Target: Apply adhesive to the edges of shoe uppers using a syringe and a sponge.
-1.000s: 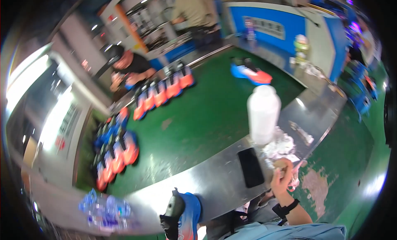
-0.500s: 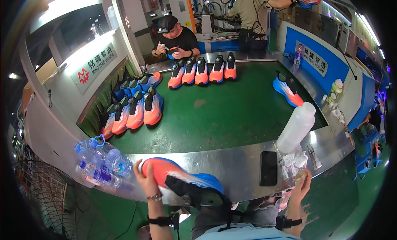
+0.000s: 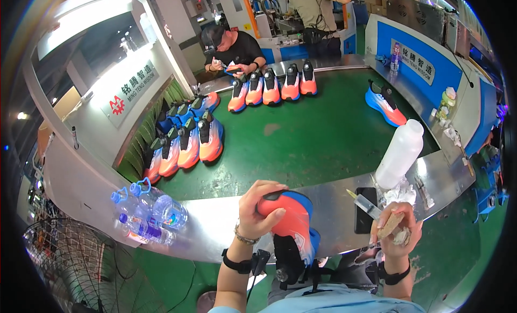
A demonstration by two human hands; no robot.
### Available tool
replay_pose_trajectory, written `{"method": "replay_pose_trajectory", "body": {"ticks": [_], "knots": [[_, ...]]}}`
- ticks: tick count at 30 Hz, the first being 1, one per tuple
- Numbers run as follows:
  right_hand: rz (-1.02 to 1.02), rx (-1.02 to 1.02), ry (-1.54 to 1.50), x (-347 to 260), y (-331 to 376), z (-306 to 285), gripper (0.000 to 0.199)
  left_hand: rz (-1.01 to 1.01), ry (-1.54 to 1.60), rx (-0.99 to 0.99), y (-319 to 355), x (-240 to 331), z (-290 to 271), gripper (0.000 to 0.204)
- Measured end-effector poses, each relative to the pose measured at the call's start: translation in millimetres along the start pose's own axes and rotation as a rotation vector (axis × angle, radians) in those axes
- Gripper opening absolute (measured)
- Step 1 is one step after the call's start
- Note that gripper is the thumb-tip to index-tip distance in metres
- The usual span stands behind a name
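My left hand (image 3: 257, 211) is closed around the toe of a coral, white and blue running shoe (image 3: 291, 218). The shoe's black collar points down toward my lap, over the near edge of the metal counter. A clear syringe (image 3: 367, 206) with a yellowish tip sticks out from the fingers of my right hand (image 3: 401, 232), pointing up and left across a black phone (image 3: 366, 221). The same hand also grips a tan, rough-looking lump (image 3: 391, 225); its exact kind I cannot make out. Beyond the hand stands a white plastic bottle (image 3: 399, 154), with crumpled white tissue (image 3: 401, 192) at its base.
Clear water bottles (image 3: 161, 208) stand at left on the metal counter (image 3: 210, 227). Across the green belt (image 3: 280, 140), similar shoes line the left side (image 3: 188, 146) and far edge (image 3: 271, 89); a single shoe (image 3: 383, 104) lies at right. A co-worker (image 3: 231, 49) handles a shoe opposite.
The shoe in my left hand has moved right and turned from lying crosswise to toe-up. My right hand has risen toward the phone, and a syringe now shows in it with the tan lump.
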State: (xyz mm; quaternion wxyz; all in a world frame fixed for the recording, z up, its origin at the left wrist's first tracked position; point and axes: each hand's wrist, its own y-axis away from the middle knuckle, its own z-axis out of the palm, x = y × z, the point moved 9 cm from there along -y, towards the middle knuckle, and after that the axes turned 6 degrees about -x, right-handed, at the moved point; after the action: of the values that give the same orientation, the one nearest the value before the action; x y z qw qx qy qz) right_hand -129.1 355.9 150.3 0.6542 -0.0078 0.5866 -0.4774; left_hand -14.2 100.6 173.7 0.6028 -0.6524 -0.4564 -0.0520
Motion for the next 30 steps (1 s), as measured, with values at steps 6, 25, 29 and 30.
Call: {"method": "replay_pose_trajectory", "body": {"ticks": [6, 25, 29, 30], "knots": [[0.039, -0.134, -0.331, 7, -24, 28, 0.063, 0.015, -0.073, -0.061, -10, 2, 5, 0.039], [0.173, -0.373, -0.553, 14, -48, 56, 0.041, 0.194, 0.038, -0.136, -27, 14, 29, 0.053], [0.111, -0.203, -0.447, 12, -41, 50, 0.035, 0.193, 0.006, -0.151, -27, 4, 26, 0.057], [0.167, -0.226, -0.391, 11, -42, 53, 0.035, 0.190, 0.007, -0.102, -27, 1, 22, 0.057]]}}
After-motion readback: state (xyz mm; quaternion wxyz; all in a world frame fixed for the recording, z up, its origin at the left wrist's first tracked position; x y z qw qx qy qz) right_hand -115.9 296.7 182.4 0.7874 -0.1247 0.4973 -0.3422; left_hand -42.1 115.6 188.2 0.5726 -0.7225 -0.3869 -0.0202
